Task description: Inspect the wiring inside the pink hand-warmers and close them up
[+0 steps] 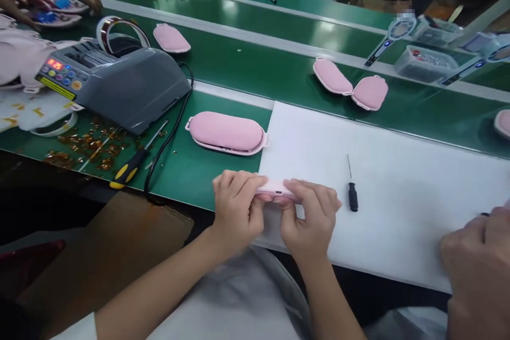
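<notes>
A pink oblong case (278, 187), held edge-on with a small dark slot in its side, is between my hands at the front edge of the white mat. My left hand (239, 204) grips its left end, thumb below and fingers on top. Around the right end, my right hand (311, 212) is closed the same way. Just beyond them on the green table lies another pink case (227, 132) with a gap along its near rim. To the right, a small black-handled screwdriver (353, 196) rests on the white mat (390, 212).
At left stand a grey tape dispenser (131, 82) with a black cable, a yellow-black screwdriver (129, 169) and amber tape scraps. Pink shells (332, 76) lie on the green strip behind. Other people's hands show at top left and the right edge.
</notes>
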Demonstrator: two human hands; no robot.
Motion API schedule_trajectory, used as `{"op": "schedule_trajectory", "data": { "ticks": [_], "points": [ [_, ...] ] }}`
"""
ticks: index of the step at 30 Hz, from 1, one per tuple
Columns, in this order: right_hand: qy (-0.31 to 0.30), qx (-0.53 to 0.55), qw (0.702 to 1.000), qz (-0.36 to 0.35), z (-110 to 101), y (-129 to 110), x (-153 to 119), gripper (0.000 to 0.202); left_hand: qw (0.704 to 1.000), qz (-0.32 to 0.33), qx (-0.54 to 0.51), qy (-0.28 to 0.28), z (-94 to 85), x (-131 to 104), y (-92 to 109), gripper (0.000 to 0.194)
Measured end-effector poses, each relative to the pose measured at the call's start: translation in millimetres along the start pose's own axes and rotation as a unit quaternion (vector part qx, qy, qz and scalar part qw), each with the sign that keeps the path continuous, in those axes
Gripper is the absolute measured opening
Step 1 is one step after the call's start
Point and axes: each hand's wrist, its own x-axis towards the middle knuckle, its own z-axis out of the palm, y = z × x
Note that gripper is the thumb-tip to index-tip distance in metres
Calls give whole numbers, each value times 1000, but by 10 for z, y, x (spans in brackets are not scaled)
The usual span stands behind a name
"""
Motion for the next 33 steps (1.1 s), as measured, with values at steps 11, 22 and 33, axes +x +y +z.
{"op": "schedule_trajectory", "data": {
  "ticks": [11, 22, 33],
  "points": [
    [-45, 54, 997, -31, -140, 92, -58, 24, 999, 10, 32, -11, -33, -95, 71, 25],
    [3, 10, 999, -33, 71, 50, 82, 18, 998, -50, 24, 16, 95, 24, 85, 19],
    [-47, 155, 943, 289, -27, 465, 817, 27, 939, -326, -113, 20, -391, 206, -510, 32]
  ]
}}
